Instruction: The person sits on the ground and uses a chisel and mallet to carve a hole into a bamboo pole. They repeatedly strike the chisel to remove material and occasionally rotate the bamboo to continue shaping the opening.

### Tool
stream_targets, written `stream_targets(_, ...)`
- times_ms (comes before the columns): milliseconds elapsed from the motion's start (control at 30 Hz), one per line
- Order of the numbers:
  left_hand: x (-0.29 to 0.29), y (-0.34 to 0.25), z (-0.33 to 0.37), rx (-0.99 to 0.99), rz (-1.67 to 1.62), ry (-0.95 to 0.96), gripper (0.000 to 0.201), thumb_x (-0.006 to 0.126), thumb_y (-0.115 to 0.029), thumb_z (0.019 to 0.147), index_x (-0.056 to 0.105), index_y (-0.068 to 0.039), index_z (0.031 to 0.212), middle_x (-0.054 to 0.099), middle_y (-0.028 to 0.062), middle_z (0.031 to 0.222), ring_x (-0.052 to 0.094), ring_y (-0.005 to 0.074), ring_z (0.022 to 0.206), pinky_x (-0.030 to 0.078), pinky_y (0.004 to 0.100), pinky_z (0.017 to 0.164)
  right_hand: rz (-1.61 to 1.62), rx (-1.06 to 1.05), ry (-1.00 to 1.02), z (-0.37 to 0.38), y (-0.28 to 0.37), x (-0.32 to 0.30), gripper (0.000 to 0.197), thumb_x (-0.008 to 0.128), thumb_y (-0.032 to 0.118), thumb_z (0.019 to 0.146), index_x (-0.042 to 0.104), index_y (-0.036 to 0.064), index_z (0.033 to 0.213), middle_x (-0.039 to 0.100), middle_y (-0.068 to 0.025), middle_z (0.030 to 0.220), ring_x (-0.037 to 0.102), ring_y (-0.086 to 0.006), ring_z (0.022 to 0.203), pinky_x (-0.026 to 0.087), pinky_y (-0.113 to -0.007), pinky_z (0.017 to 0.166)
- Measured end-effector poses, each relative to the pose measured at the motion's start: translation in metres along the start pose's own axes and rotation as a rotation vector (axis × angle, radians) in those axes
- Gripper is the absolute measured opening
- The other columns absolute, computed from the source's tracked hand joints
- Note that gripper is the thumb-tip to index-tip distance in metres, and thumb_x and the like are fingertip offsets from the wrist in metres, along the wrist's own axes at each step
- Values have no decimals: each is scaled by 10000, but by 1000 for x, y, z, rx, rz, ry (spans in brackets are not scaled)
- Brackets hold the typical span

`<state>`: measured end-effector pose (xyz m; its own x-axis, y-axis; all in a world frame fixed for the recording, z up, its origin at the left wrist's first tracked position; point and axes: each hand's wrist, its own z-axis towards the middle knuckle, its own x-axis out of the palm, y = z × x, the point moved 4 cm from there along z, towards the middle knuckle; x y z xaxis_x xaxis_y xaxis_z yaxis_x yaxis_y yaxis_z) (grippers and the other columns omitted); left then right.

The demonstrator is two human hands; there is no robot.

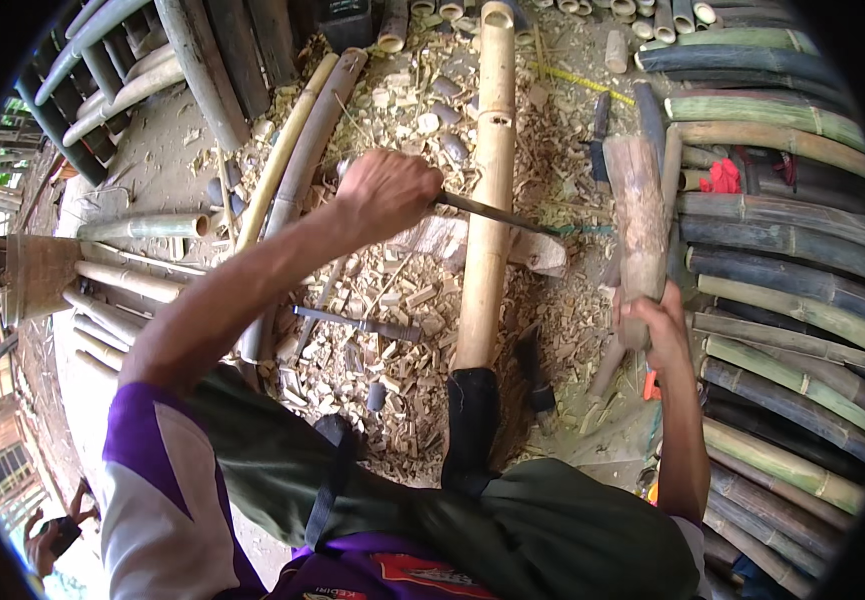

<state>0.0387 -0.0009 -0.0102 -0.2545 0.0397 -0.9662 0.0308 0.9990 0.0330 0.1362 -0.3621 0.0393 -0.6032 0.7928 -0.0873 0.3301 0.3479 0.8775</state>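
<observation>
My left hand (391,188) is closed in a fist round a long, narrow steel blade (503,212). The blade reaches right, crossing over a pale bamboo pole (489,255). The pole lies lengthwise in front of me, over a wooden block (543,253), with a small dark hole beside one of its joints. My black-covered foot (472,420) is at its near end. At the right, my right hand (658,325) is wrapped round the narrow end of a thick wooden mallet (639,215). The mallet's head points away from me, apart from the blade.
Wood chips (393,380) cover the ground around the pole. A dark-handled tool (358,322) lies on them. Two bamboo poles (303,170) lean at the left. Stacked bamboo (783,240) lines the right side, with a red cloth (721,177). Another person's hand (45,540) shows lower left.
</observation>
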Motion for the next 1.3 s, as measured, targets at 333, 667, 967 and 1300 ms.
stream_targets(333,78,-44,-109,-95,-426,15,258,714,-301,866,571,-114,971,668,90,841,689,284,721,547,451,618,2,227,-123,-29,-61,2,454,748,152,805,476,23,1144,619,-102,792,628,-197,606,539,-344,537)
stream_targets(667,88,-42,-101,-142,-430,79,156,664,-209,872,577,-83,906,656,91,792,674,275,682,536,443,584,-128,86,-22,-18,-48,23,499,784,114,769,512,11,1175,632,-104,877,639,-191,646,551,-340,565)
stream_targets(967,78,-42,-91,-170,-341,328,178,482,-174,999,620,-64,977,700,143,774,707,278,677,562,452,614,-1219,-1159,505,-5,1,80,487,829,130,682,583,33,1091,684,-157,988,689,-288,805,577,-381,687)
stream_targets(1300,75,-46,-89,-183,-336,306,168,475,-159,989,611,-66,1020,710,156,804,716,286,708,555,461,620,-1056,-1709,678,11,4,111,216,736,124,763,610,36,915,650,-112,862,651,-202,790,550,-304,675)
